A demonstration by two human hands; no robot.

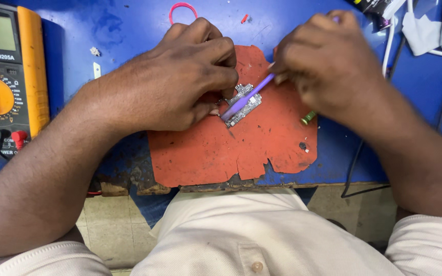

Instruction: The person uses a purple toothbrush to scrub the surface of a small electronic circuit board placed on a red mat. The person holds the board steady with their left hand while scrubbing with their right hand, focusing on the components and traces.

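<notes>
Pressing down mid-frame, the left hand (180, 76) pinned a small grey circuit board (244, 105) with curled fingers; the right hand (328, 64) pinched a purple brush (244, 99) slanted across it.

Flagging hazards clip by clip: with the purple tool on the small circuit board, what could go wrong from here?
1. The left hand pins the circuit board only at one end; it may slip on the worn orange mat under the purple tool.
2. The right hand could press too hard and possibly dislodge tiny components.
3. A small green part lies loose near the right wrist and could be knocked away.
</notes>
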